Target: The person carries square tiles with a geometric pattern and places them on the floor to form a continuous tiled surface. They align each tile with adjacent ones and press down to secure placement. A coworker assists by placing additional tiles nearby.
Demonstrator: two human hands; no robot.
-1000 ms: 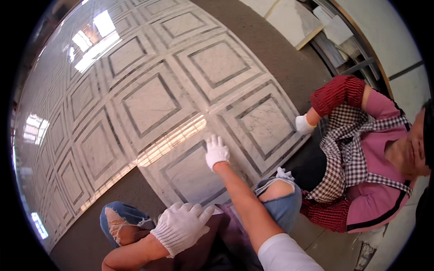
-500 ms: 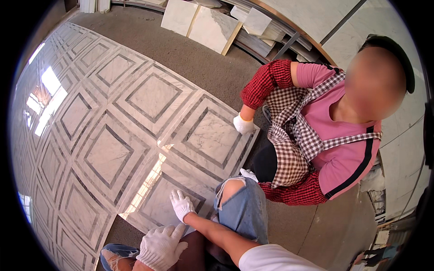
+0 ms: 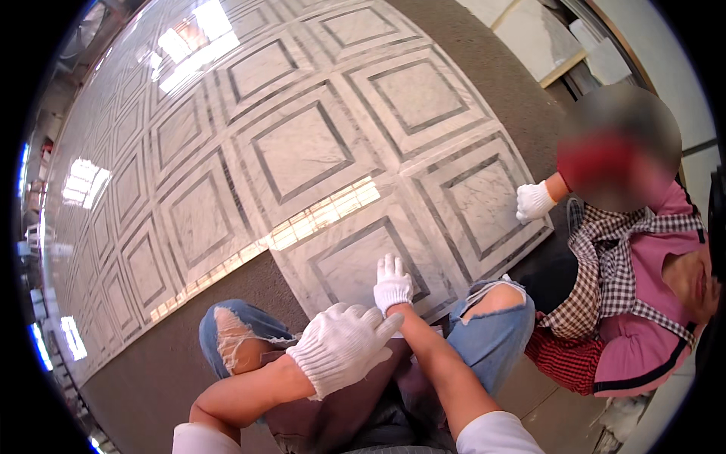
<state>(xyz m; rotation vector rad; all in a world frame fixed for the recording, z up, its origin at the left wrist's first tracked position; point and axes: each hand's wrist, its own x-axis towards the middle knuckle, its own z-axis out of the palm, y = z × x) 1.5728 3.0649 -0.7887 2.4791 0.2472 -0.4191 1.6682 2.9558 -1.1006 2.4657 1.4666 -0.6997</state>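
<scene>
My right hand [image 3: 392,281], in a white knit glove, lies with fingers stretched out on a marble panel [image 3: 333,265] with grey inlaid squares, close to its near edge. My left hand [image 3: 344,344], gloved the same way, is held above my lap, just left of my right wrist. Its fingers are extended with the thumb apart, and I see nothing in it. The marble panel joins a large polished floor [image 3: 295,151] of matching framed squares.
To the right a co-worker in a checked apron [image 3: 605,265] crouches, a gloved hand [image 3: 535,202] on the neighbouring panel's edge. Bare grey ground [image 3: 181,344] borders the panels at the near left. Stone slabs [image 3: 541,41] lean at the far right. My knees, in torn jeans [image 3: 491,333], flank my hands.
The view has swung left, so the panels and the co-worker appear further right. My right hand stays on the same panel, and my left hand still hovers beside it.
</scene>
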